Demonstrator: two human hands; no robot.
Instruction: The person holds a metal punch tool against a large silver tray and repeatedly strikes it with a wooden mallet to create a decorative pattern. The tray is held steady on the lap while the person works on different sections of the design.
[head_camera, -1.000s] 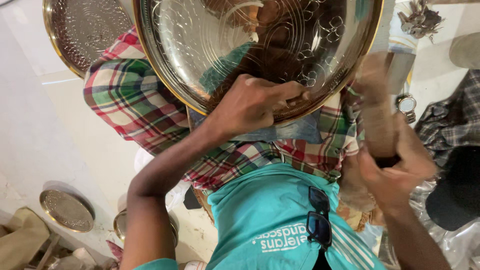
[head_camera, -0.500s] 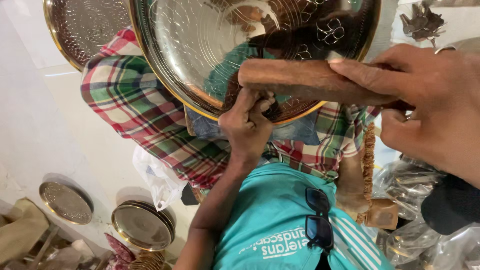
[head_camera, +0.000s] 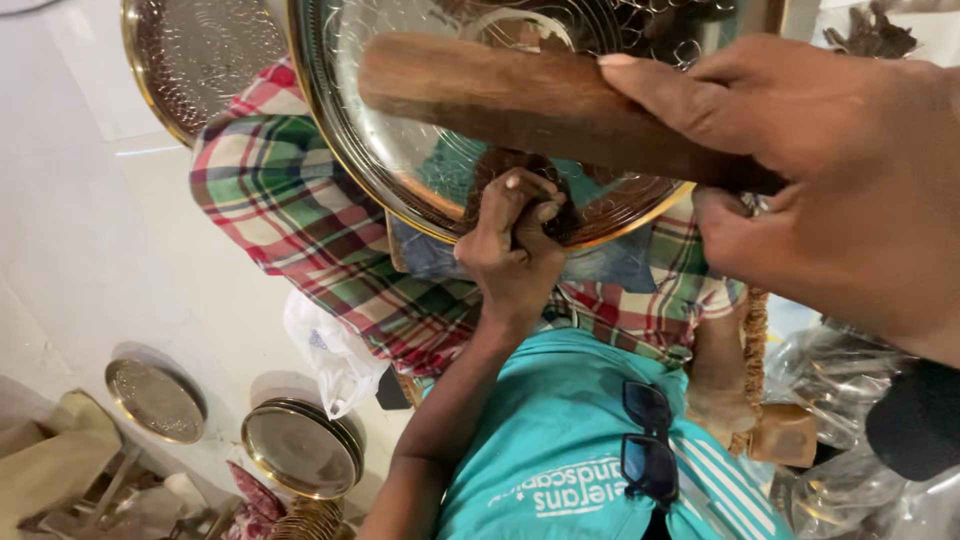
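Observation:
A large round brass plate (head_camera: 400, 150) with engraved patterns rests on a lap covered in red-and-green checked cloth (head_camera: 300, 230). My left hand (head_camera: 512, 245) is a closed fist at the plate's near rim, curled around what looks like a small dark tool (head_camera: 555, 222) pressed to the metal. My right hand (head_camera: 820, 170), close to the camera at the right, grips a thick brown wooden club (head_camera: 520, 100). The club lies level above the plate and the left fist. A teal shirt (head_camera: 560, 430) with dark sunglasses (head_camera: 648, 445) hung on it fills the bottom.
A second engraved brass tray (head_camera: 190, 55) lies at the top left. Two smaller round plates (head_camera: 155, 400) (head_camera: 300, 450) sit on the pale floor at the lower left, beside a white plastic bag (head_camera: 335, 350). Crumpled clear plastic (head_camera: 850, 370) and a small wooden block (head_camera: 785, 435) are at the right.
My right hand has swung the wooden club up from the right side to across the plate. My left hand went from flat on the plate to a fist at its rim.

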